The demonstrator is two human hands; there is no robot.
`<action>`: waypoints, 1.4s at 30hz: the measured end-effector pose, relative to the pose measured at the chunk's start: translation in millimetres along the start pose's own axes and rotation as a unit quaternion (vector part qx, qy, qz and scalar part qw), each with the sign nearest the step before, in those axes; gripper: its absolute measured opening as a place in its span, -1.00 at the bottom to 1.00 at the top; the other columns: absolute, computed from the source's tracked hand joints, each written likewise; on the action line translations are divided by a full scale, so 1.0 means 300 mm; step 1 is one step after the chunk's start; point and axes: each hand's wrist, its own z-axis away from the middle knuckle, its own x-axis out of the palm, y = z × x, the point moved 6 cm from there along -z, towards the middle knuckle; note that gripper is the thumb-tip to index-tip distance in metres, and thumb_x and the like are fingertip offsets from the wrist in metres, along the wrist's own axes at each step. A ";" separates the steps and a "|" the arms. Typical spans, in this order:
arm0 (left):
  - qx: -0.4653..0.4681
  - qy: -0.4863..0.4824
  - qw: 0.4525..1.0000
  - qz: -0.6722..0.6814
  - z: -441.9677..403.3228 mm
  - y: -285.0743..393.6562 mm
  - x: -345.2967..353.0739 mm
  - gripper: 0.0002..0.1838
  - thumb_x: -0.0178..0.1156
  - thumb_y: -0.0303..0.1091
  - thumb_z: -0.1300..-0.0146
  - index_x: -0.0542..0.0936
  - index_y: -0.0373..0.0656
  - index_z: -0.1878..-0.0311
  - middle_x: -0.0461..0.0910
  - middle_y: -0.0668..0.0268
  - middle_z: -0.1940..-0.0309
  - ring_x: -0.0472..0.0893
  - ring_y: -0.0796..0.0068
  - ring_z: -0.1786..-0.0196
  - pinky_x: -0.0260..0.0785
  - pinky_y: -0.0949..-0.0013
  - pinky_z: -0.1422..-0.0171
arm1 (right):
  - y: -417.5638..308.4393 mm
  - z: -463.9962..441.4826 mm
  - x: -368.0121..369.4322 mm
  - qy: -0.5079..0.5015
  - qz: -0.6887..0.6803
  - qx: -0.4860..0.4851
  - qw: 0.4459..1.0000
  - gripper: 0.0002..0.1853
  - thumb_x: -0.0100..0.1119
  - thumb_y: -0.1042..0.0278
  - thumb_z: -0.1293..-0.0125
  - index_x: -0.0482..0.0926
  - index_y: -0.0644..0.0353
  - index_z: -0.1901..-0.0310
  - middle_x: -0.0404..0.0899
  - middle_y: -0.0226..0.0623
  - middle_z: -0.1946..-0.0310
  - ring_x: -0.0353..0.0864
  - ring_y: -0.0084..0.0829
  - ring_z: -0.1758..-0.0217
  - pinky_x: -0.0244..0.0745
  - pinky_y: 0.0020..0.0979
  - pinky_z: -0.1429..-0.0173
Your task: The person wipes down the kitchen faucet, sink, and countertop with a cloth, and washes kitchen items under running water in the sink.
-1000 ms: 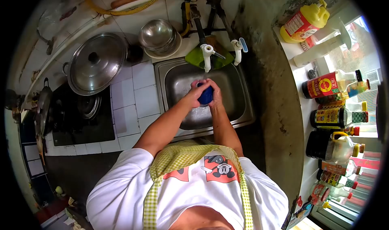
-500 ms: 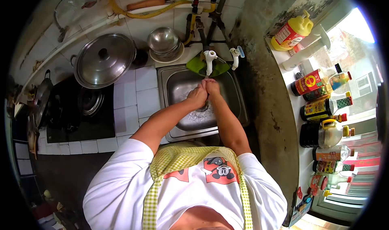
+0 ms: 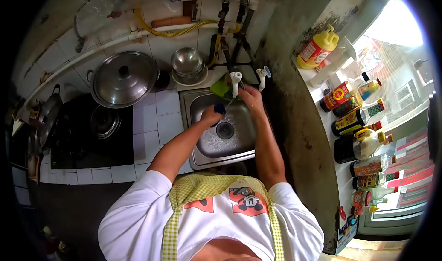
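Note:
My left hand point(image 3: 211, 117) is over the left side of the steel sink point(image 3: 193, 150), closed on a small dark blue cloth or sponge point(image 3: 220, 108). Water runs from the white tap point(image 3: 235, 80) into the basin beside that hand. At the sink's back right, my right hand point(image 3: 251, 99) is close to the tap, just right of its spout. Its fingertips are blurred, so whether they grip anything is unclear. Behind the tap sits a green plastic item point(image 3: 222, 88), partly hidden. The drain point(image 3: 224, 130) shows through shallow water.
A second white tap point(image 3: 263, 78) stands right of the first. Stacked metal bowls point(image 3: 187, 62) and a large lidded pot point(image 3: 123, 79) are at the back left, behind a black cooktop point(image 3: 87, 143). Several sauce bottles point(image 3: 352, 123) line the windowsill on the right.
My hands, together under the tap before, have separated. The left has moved left and toward me, with the blue item now visible in it; the right has moved right beside the tap.

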 end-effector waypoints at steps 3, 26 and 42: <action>0.022 -0.059 0.979 0.194 0.027 0.030 0.063 -0.44 0.32 -0.27 0.30 0.44 -0.24 0.13 0.52 0.15 0.32 0.51 0.21 0.33 0.34 0.32 0.07 | 0.208 0.076 0.143 -0.092 -0.185 0.117 0.971 -0.49 0.21 0.25 -0.02 0.39 0.26 -0.03 0.50 -0.32 0.21 0.43 -0.45 0.13 0.36 -0.37 0.09; -0.037 -0.365 0.489 0.791 0.215 0.458 -0.047 -0.75 0.07 -0.48 -0.06 0.39 0.00 0.16 0.39 0.31 0.31 0.40 0.47 0.32 0.25 0.62 0.52 | -0.241 0.039 0.188 -0.158 -0.732 -0.030 0.662 -0.85 -0.01 0.29 -0.24 0.45 0.00 0.16 0.27 -0.49 0.53 0.32 -0.51 0.41 0.39 -0.31 0.19; 0.236 0.020 0.959 0.157 0.064 0.393 -0.022 -0.73 0.13 -0.36 0.11 0.45 -0.21 0.27 0.53 0.16 0.49 0.53 0.23 0.48 0.35 0.22 0.42 | -0.265 -0.028 0.130 0.002 0.106 -0.160 0.981 -0.78 0.04 0.29 -0.04 0.58 0.23 0.38 0.56 -0.06 0.45 0.55 -0.14 0.31 0.40 -0.29 0.18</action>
